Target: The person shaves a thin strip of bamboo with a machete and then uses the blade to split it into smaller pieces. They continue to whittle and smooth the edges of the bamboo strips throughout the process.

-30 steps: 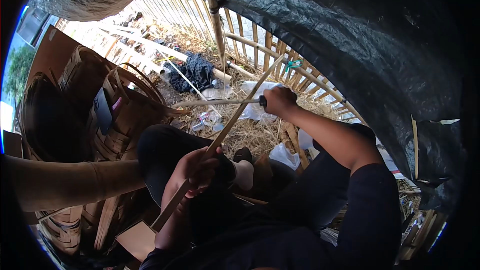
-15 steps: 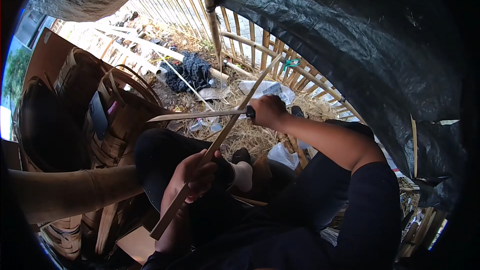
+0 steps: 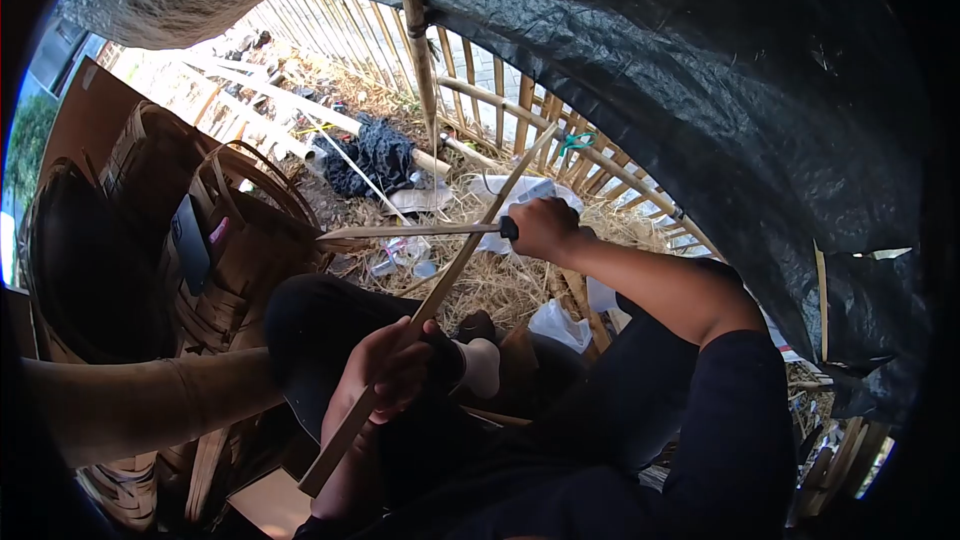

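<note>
A long, flat bamboo strip slants up from my lap toward the fence. My left hand is closed round its lower part, with the thumb along one edge. In my right hand is the dark handle of a knife. The long blade points left, nearly level, and crosses the strip's upper half close to the handle. My bent, dark-clothed legs lie below, with a light sock between them.
Woven baskets and a thick bamboo pole stand close on my left. Straw, plastic bags and a dark cloth litter the ground ahead. A bamboo fence runs behind, and a black tarp hangs overhead and right.
The knife has shifted slightly right across the strip, with my right hand a little lower. The strip's upper end has dipped slightly. The camera view has shifted a little.
</note>
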Motion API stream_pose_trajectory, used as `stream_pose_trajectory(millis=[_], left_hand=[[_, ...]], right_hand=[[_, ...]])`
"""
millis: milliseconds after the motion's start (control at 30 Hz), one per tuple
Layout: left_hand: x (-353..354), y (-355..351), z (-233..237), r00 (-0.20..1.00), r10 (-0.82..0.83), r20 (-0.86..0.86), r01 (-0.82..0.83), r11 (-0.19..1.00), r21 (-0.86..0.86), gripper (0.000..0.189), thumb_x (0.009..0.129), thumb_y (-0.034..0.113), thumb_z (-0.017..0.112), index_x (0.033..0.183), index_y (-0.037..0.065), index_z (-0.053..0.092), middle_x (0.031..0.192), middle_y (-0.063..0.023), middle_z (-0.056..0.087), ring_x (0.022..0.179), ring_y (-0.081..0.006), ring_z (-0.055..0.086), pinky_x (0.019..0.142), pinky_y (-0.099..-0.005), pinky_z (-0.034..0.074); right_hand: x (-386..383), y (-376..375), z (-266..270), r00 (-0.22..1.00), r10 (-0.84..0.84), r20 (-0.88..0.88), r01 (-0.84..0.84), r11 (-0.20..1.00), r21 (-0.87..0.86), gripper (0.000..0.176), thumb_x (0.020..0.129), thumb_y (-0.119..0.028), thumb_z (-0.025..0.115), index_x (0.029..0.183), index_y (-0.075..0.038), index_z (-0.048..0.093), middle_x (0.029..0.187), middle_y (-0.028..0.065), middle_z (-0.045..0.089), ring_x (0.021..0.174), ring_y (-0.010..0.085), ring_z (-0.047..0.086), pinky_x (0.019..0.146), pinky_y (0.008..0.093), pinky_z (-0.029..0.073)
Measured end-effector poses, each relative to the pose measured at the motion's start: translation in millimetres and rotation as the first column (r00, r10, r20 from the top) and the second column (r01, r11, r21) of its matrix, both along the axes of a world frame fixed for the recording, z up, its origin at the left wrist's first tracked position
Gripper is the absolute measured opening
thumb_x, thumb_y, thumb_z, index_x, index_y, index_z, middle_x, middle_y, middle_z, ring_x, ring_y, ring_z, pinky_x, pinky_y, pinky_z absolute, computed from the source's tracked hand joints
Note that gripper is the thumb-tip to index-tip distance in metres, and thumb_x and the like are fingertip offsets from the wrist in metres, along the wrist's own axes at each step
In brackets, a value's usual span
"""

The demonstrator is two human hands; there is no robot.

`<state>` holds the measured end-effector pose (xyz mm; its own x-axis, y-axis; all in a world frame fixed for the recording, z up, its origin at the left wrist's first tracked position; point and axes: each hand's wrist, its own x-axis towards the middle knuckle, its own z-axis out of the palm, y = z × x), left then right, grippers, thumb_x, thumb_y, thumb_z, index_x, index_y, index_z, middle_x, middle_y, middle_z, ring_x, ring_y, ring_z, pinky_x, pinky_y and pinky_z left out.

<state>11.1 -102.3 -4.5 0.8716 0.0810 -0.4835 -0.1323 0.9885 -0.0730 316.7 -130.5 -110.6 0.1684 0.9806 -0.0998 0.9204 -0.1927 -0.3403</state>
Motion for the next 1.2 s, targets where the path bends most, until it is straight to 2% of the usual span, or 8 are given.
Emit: stream_pose_trajectory(millis=[133, 367, 733, 933, 1000, 1067, 1133, 1200], left_hand=[[-2, 0, -6, 0.996, 0.027, 0.079, -0.026, 1.0, -0.011, 0.034, 0.102, 0.027, 0.027, 0.116, -0.001, 0.038, 0.06, -0.0013, 0.044, 0.034, -0.012, 0.048, 0.024, -0.021, 0.037], [-2, 0, -10, 0.997, -0.057, 0.053, 0.059, 0.998, -0.025, 0.031, 0.101, 0.03, 0.032, 0.114, 0.004, 0.041, 0.058, -0.0014, 0.04, 0.035, -0.0109, 0.042, 0.024, -0.0236, 0.04], [13, 7, 1, 0.997, -0.01, 0.079, 0.014, 0.998, -0.06, 0.032, 0.101, 0.026, 0.027, 0.107, 0.0, 0.044, 0.067, -0.0047, 0.045, 0.046, -0.014, 0.049, 0.036, -0.0235, 0.048], [48, 1, 10, 0.972, -0.221, 0.077, 0.215, 0.973, 0.083, 0.033, 0.1, 0.022, 0.03, 0.114, -0.005, 0.044, 0.076, -0.0097, 0.049, 0.05, -0.0169, 0.051, 0.035, -0.0247, 0.045], [61, -1, 16, 0.976, -0.21, 0.064, 0.179, 0.93, 0.322, 0.032, 0.1, 0.025, 0.03, 0.116, 0.002, 0.046, 0.067, -0.0046, 0.046, 0.045, -0.0142, 0.047, 0.032, -0.025, 0.042], [76, 10, -5, 0.964, -0.238, 0.115, 0.222, 0.965, 0.137, 0.034, 0.099, 0.022, 0.03, 0.121, 0.001, 0.044, 0.072, -0.005, 0.048, 0.044, -0.0133, 0.045, 0.032, -0.0239, 0.041], [98, 14, -3, 0.964, -0.1, -0.246, 0.109, 0.994, 0.023, 0.035, 0.098, 0.019, 0.029, 0.123, -0.001, 0.043, 0.077, -0.0054, 0.05, 0.044, -0.0121, 0.043, 0.033, -0.022, 0.041], [91, 17, -26, 0.99, -0.087, -0.107, 0.092, 0.994, 0.05, 0.036, 0.099, 0.019, 0.029, 0.124, -0.003, 0.042, 0.081, -0.0054, 0.051, 0.046, -0.0108, 0.043, 0.033, -0.0195, 0.041]], right_hand=[[-2, 1, 2, 0.999, 0.036, -0.004, -0.036, 0.999, -0.006, 0.014, 0.07, -0.014, 0.061, 0.081, -0.006, 0.066, 0.076, 0.0191, 0.066, 0.073, 0.0366, 0.067, 0.069, 0.0481, 0.053], [67, 13, -47, 0.959, -0.228, 0.168, 0.233, 0.972, -0.011, 0.013, 0.07, -0.012, 0.058, 0.076, -0.006, 0.067, 0.078, 0.0184, 0.067, 0.076, 0.035, 0.067, 0.072, 0.046, 0.054], [47, 8, -34, 0.994, -0.09, 0.062, 0.089, 0.996, 0.022, 0.015, 0.07, -0.021, 0.061, 0.076, -0.007, 0.064, 0.073, 0.0166, 0.065, 0.073, 0.0354, 0.066, 0.068, 0.0469, 0.052], [123, 3, -63, 0.885, -0.41, 0.221, 0.438, 0.894, -0.095, 0.018, 0.071, -0.009, 0.06, 0.086, -0.003, 0.068, 0.086, 0.0199, 0.068, 0.082, 0.0357, 0.067, 0.075, 0.0453, 0.054], [132, 0, -60, 0.873, -0.466, 0.146, 0.484, 0.865, -0.134, 0.021, 0.072, -0.013, 0.062, 0.088, -0.002, 0.068, 0.089, 0.0208, 0.067, 0.085, 0.0358, 0.067, 0.077, 0.0444, 0.054], [136, 0, -61, 0.851, -0.518, 0.079, 0.524, 0.834, -0.175, 0.024, 0.072, -0.016, 0.063, 0.091, -0.001, 0.067, 0.092, 0.0217, 0.067, 0.088, 0.036, 0.067, 0.078, 0.0435, 0.054], [123, 10, -60, 0.791, -0.611, -0.041, 0.593, 0.781, -0.199, 0.049, 0.069, -0.022, 0.068, 0.111, 0.002, 0.058, 0.104, 0.0222, 0.065, 0.099, 0.0334, 0.065, 0.086, 0.0406, 0.052], [99, 10, -44, 0.739, -0.662, -0.124, 0.638, 0.747, -0.186, 0.053, 0.068, -0.025, 0.069, 0.11, 0.005, 0.056, 0.099, 0.0205, 0.067, 0.095, 0.0328, 0.066, 0.083, 0.0387, 0.053]])
